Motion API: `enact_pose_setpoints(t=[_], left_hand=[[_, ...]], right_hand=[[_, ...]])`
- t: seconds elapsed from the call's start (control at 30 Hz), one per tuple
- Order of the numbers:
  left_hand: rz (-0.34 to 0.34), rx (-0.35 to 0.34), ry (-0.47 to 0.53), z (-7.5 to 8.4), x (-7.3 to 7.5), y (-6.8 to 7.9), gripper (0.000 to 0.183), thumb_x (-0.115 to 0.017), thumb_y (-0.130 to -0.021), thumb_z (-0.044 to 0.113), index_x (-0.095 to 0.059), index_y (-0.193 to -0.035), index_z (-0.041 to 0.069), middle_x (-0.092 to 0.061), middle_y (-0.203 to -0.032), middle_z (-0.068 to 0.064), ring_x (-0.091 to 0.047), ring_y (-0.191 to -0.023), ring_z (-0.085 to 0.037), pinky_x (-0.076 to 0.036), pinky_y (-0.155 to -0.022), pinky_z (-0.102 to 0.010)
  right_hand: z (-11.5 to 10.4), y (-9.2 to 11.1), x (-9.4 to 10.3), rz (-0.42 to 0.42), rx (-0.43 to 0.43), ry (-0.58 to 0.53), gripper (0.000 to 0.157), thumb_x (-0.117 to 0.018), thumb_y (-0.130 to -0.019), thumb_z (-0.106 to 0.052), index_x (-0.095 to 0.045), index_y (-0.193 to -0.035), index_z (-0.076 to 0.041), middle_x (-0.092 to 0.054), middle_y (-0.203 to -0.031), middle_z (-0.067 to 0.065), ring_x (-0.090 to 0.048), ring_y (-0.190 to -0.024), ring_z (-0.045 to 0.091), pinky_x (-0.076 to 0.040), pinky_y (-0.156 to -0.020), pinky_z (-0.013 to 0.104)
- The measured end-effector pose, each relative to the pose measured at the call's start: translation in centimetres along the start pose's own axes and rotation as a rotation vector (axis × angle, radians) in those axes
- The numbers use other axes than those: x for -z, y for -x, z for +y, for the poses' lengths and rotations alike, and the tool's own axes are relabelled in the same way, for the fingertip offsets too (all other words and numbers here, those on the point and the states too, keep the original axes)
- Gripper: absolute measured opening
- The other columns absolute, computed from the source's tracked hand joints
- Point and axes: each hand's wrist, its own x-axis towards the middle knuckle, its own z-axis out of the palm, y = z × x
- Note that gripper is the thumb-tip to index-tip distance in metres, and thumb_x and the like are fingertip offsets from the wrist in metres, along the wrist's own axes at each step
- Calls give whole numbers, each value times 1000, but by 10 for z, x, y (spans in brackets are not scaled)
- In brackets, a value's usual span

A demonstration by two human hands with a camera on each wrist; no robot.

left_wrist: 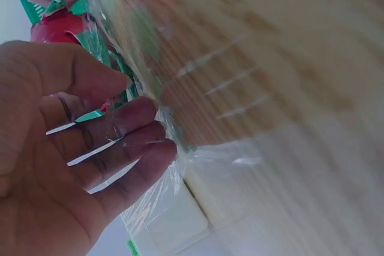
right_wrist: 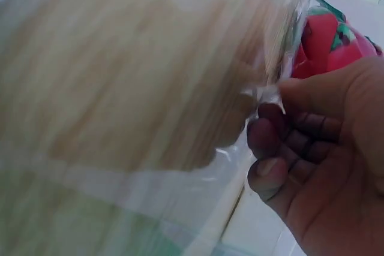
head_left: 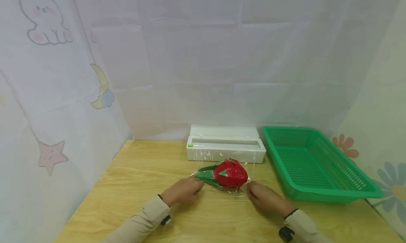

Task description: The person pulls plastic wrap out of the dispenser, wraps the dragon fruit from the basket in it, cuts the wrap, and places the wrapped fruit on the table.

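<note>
A red dragon fruit (head_left: 231, 174) with long green leaf tips lies on the wooden table, tips toward the left. Clear cling film (right_wrist: 231, 166) stretches around it and up toward the white box behind. My left hand (head_left: 184, 190) pinches the film's near left corner between thumb and index finger, beside the leaf tips. At the near right corner, my right hand (head_left: 265, 198) pinches the film between thumb and curled fingers, close to the fruit's round end. Whether the film passes under or over the fruit, I cannot tell.
Behind the fruit stands a white cling film box (head_left: 226, 155), its lid raised and a green slider (head_left: 190, 145) at its left end. A green plastic basket (head_left: 290, 181) sits at the right. The wooden table (head_left: 139, 165) meets a hanging white cloth (head_left: 193, 59) at the back.
</note>
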Motion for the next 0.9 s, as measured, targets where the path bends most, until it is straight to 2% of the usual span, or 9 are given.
enact_pose_setpoints(t=[0.13,0.27,0.4,0.6,0.8,0.9], left_hand=[[25,-1,6,-1,-3,-1,26,-62,-87,-3,-47,-76,15,-41,-69,8,-38,-64,-5,-34,-54,-18],[40,-16,5,-1,-1,-1,19,-62,-88,-6,-56,-84,12,-54,-76,5,-49,-69,-6,-42,-58,-17],[42,-31,-8,-2,1,-1,16,-62,-89,-6,-63,-89,10,-63,-84,2,-56,-74,-7,-47,-64,-18],[53,-47,13,-3,-1,0,21,-67,-91,-1,-60,-75,11,-53,-73,6,-43,-66,-5,-40,-60,-17],[57,-18,-1,-4,-3,3,19,-69,-90,2,-62,-76,13,-56,-76,7,-47,-70,-5,-41,-60,-17],[65,-9,-1,-5,-2,5,20,-69,-91,2,-61,-76,14,-55,-76,7,-46,-69,-4,-41,-59,-18]], right_hand=[[-1,3,1,21,-7,-31,21,-60,-93,3,-50,-86,-13,-43,-79,-9,-41,-70,2,-42,-59,23],[-1,1,5,8,-85,-106,19,-61,-94,2,-51,-89,-13,-44,-77,-9,-42,-69,2,-41,-59,22],[-2,-1,7,-8,-150,-120,16,-62,-93,2,-54,-94,-12,-49,-80,-8,-46,-71,4,-45,-61,24],[-3,2,5,19,-103,-145,16,-59,-89,6,-63,-96,-7,-62,-90,-2,-57,-81,7,-52,-70,30],[-3,1,2,-3,-85,-184,4,-69,-91,-5,-65,-93,-6,-57,-84,-8,-51,-76,3,-48,-65,26],[-4,-1,2,-34,-102,-183,11,-73,-90,-12,-63,-92,-8,-54,-78,-10,-47,-70,1,-45,-61,24]])
